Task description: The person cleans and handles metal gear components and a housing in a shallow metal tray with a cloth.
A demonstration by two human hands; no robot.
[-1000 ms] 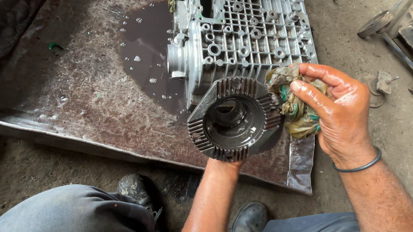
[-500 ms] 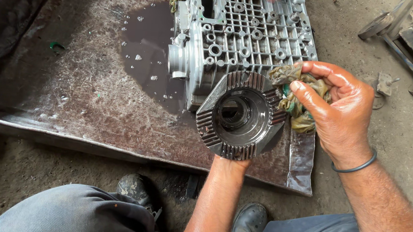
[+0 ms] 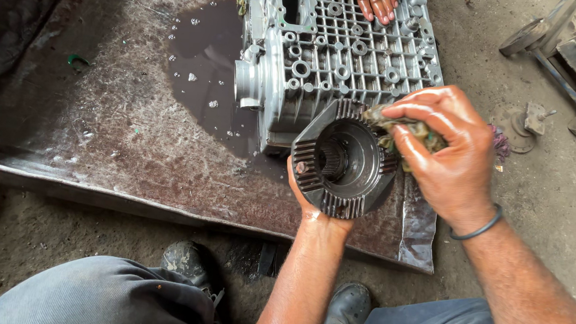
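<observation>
Metal drum (image 3: 344,160), cupped from beneath by left hand (image 3: 302,195) whose oily fingers curl round its rim, may slip free as right hand (image 3: 453,151), fingers pinched on rag (image 3: 404,130), presses against it.

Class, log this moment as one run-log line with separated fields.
left hand: holds finned round part | right hand: presses rag on its rim | behind: ribbed metal casing on tray
</observation>
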